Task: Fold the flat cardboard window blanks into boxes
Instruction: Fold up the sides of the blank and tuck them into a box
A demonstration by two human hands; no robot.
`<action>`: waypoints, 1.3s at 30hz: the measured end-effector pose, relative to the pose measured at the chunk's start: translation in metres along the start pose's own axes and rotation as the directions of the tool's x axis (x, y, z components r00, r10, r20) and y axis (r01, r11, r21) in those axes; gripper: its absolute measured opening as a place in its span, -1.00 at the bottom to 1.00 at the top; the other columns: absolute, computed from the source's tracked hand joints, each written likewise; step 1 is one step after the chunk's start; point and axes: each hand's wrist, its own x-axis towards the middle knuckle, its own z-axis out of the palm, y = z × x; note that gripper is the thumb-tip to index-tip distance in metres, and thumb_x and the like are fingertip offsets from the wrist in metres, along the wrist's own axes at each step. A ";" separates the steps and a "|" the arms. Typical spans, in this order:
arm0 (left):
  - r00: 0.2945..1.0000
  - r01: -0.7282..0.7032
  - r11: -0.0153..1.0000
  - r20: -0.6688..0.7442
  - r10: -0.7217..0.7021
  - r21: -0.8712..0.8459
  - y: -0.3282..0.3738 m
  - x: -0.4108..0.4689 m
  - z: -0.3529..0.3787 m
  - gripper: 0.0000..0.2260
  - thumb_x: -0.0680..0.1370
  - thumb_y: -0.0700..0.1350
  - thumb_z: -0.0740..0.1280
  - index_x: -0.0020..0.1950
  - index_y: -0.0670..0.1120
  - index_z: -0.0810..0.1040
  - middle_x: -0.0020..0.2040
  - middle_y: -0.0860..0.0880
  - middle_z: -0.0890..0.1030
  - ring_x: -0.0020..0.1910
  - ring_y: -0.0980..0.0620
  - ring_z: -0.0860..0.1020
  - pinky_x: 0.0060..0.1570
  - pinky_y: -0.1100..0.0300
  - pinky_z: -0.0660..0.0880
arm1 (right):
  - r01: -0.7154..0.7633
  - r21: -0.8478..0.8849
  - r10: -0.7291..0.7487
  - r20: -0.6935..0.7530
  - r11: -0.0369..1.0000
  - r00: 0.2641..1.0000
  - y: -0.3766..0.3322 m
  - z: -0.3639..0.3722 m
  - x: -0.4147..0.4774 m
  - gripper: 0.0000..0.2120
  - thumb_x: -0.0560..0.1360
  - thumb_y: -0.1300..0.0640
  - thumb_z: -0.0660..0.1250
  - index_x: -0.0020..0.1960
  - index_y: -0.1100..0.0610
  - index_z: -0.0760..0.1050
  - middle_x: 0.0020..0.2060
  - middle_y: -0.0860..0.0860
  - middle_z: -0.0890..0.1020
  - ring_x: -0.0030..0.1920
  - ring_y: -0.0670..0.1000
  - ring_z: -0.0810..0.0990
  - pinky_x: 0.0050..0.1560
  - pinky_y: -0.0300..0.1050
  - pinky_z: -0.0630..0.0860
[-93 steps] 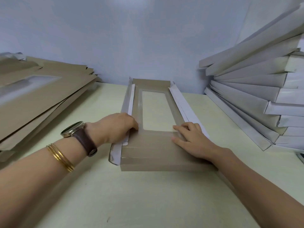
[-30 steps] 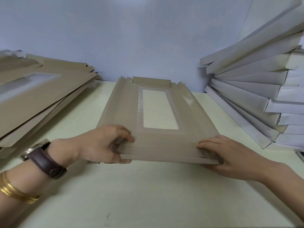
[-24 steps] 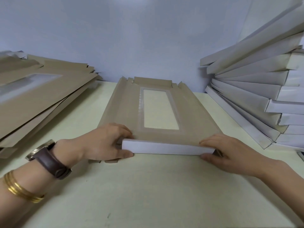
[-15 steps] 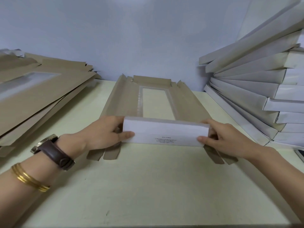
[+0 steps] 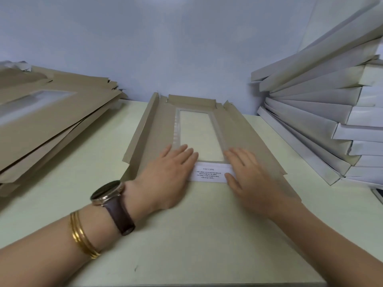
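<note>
Two hands, left hand (image 5: 167, 175) and right hand (image 5: 251, 177), press flat with fingers spread on white flap (image 5: 211, 172) folded over brown blank (image 5: 196, 129), mid worktop (image 5: 186, 245); flat blanks (image 5: 47, 121) at 9 o'clock, folded boxes (image 5: 323, 112) at 3.

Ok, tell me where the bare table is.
Free: the table in front of both hands, and the strip between the flat blank pile and the blank being folded. Crowded: the right side, where folded boxes nearly meet it.

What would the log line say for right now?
stage: creasing near flap | left hand: flat on flap | right hand: flat on flap | white flap: folded over window blank | table
</note>
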 end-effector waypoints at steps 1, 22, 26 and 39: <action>1.000 0.009 1.000 0.008 -0.009 -0.020 0.006 0.003 0.004 -0.46 0.64 -0.03 0.00 0.58 -0.12 -0.11 0.59 -0.04 -0.03 0.57 -0.01 -0.08 0.50 0.04 -0.18 | 0.017 -0.006 -0.017 0.021 1.000 1.000 -0.008 0.004 0.002 -0.50 0.62 0.06 0.14 0.52 0.16 0.18 0.48 0.09 0.27 0.50 0.08 0.15 0.46 -0.02 0.14; 0.938 0.210 0.950 0.320 -0.129 -0.232 0.001 0.023 0.021 -0.43 0.66 0.11 -0.17 0.56 -0.15 -0.24 0.58 -0.07 -0.23 0.55 0.04 -0.24 0.47 0.17 -0.26 | -0.120 0.140 0.035 0.497 0.983 0.867 -0.021 0.027 0.021 -0.16 0.50 -0.38 -0.23 0.57 0.15 -0.26 0.56 -0.02 -0.23 0.52 -0.14 -0.30 0.48 -0.20 -0.29; 0.919 0.259 0.947 0.349 -0.181 -0.191 -0.004 0.021 0.020 -0.39 0.65 0.15 -0.17 0.56 -0.18 -0.23 0.58 -0.10 -0.21 0.55 0.01 -0.23 0.48 0.13 -0.24 | -0.158 0.104 0.083 0.514 0.982 0.854 -0.006 0.019 0.014 -0.01 0.36 -0.49 -0.29 0.57 0.14 -0.26 0.56 -0.03 -0.23 0.53 -0.13 -0.28 0.41 -0.23 -0.29; 0.864 0.394 0.907 0.398 -0.309 -0.150 -0.025 0.006 0.015 -0.39 0.64 0.17 -0.20 0.56 -0.17 -0.25 0.58 -0.08 -0.23 0.55 0.01 -0.23 0.49 0.14 -0.23 | -0.261 -0.044 0.246 0.512 0.964 0.823 0.043 0.006 -0.006 0.13 0.21 -0.54 -0.38 0.58 0.16 -0.24 0.57 0.03 -0.19 0.55 -0.05 -0.23 0.54 -0.06 -0.18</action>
